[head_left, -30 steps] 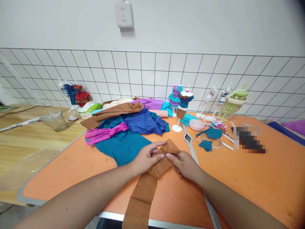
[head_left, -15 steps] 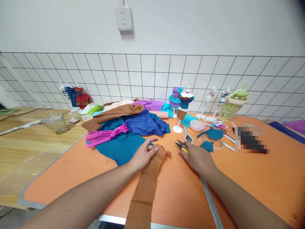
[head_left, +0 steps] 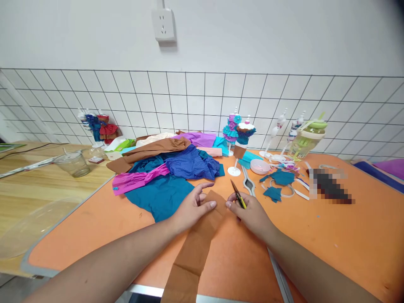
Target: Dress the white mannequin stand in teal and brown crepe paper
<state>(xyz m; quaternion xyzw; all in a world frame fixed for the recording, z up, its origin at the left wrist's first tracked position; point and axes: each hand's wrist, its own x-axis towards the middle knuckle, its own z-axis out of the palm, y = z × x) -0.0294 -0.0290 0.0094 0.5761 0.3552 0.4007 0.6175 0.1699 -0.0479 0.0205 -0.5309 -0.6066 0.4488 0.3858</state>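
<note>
A long brown crepe paper strip [head_left: 192, 248] runs from its far end between my hands down over the table's front edge. My left hand [head_left: 192, 208] grips the strip near that end, thumb on top, with the index finger stretched out beyond it. Small black snips with a yellow handle [head_left: 241, 200] sit in my right hand [head_left: 252, 214], blades pointing up and away. The thumb and fingertip of this hand meet at the strip's right edge; whether they pinch it I cannot tell.
Left of my hands lies a pile of teal, blue, pink and brown crumpled sheets [head_left: 158, 193]. Behind stand a small dressed stand [head_left: 241, 145], a pink bowl [head_left: 259, 166] and a green-lidded bottle [head_left: 307, 141]. Teal scraps [head_left: 280, 177] lie right, by a grey metal tool [head_left: 248, 183].
My right hand has moved left to the strip's edge, lifting the snips and turning their blades upward. The strip's far end has been raised and straightened at my left thumb.
</note>
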